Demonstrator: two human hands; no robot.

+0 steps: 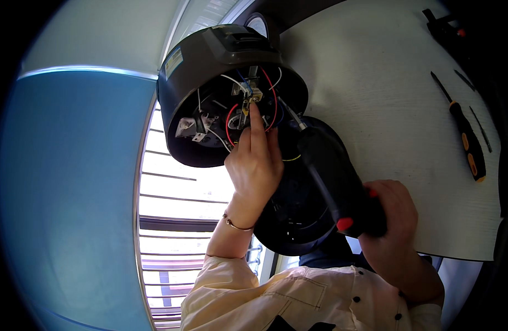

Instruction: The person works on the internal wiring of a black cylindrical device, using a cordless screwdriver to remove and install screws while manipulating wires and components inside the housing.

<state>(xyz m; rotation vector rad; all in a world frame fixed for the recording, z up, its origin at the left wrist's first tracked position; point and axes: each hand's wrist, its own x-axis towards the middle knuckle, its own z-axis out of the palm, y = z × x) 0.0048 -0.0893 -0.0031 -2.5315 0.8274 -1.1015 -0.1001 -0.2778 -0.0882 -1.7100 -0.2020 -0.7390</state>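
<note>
A dark round appliance housing [185,60] is tipped to show metal brackets [198,126] and coloured wires [228,121]. My left hand [253,164] reaches inside, index finger extended against a small bracket [255,94], other fingers curled; what they hold is hidden. My right hand [392,218] is closed around a black powered screwdriver [325,171] with red buttons, its thin bit angled up to the housing's inner right, beside my left fingertip. Below, a black round lid or base [292,226] is partly hidden by the tool and my left hand.
A pale worktop [370,83] on the right holds an orange-and-black screwdriver [466,140], two thin bits [480,129] and a black tool [444,30] at the back. A blue panel [77,182] and a bright slatted window [171,165] are on the left.
</note>
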